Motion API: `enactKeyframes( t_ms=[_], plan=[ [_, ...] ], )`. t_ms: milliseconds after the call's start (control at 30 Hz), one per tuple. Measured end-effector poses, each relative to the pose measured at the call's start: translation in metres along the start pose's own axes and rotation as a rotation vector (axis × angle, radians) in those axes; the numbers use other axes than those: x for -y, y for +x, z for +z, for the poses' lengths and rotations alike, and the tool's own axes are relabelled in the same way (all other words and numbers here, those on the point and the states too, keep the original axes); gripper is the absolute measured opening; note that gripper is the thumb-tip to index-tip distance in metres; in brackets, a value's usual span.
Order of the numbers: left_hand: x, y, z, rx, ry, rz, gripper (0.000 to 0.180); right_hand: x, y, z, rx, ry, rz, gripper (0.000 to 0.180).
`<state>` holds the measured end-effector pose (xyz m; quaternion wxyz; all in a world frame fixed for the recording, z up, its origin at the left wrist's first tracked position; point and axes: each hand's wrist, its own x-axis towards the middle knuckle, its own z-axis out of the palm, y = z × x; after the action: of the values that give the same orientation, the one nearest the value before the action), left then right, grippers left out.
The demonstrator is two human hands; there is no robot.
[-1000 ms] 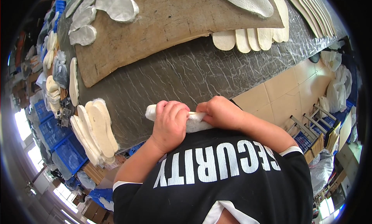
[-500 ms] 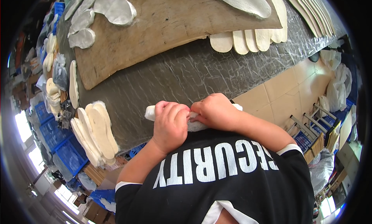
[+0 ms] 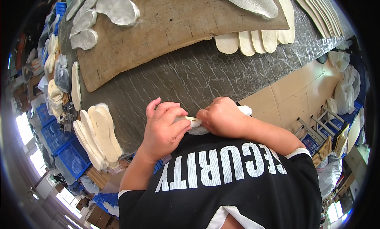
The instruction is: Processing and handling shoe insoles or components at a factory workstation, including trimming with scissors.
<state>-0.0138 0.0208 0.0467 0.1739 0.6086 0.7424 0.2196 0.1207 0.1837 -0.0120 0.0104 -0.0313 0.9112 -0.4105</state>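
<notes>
Close to my chest I hold a white fluffy insole [image 3: 199, 130], bent lengthwise, with a cream edge showing. My right hand [image 3: 225, 119] is closed around its middle, and the insole's white end sticks out beyond the knuckles. At its left end, my left hand [image 3: 163, 128] pinches the edge between thumb and index finger while the other fingers are lifted and spread. Most of the insole is hidden behind my right hand and fingers.
A pile of cream insoles [image 3: 103, 132] lies at the table's left edge. Ahead, a brown board [image 3: 166, 35] bears grey-white insoles [image 3: 118, 12]; cream ones [image 3: 227, 43] poke out from under it. Plastic film covers the dark table [image 3: 158, 80]. Step stools [image 3: 316, 126] stand at right.
My left hand has shifted slightly left and its outer fingers have lifted and spread. The insole's left end no longer sticks out past that hand. My right hand has stayed nearly in place.
</notes>
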Motion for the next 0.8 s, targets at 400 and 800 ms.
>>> enactKeyframes(
  t_ms=[400, 800],
  plan=[
    [0.000, -0.004, 0.026, -0.046, 0.169, 0.155, 0.011, 0.002, 0.000, 0.001, 0.093, 0.149, 0.156, 0.010],
    [0.003, 0.005, 0.009, 0.001, -0.029, 0.025, 0.013, 0.002, -0.004, 0.001, 0.090, 0.160, 0.188, 0.012]
  ],
)
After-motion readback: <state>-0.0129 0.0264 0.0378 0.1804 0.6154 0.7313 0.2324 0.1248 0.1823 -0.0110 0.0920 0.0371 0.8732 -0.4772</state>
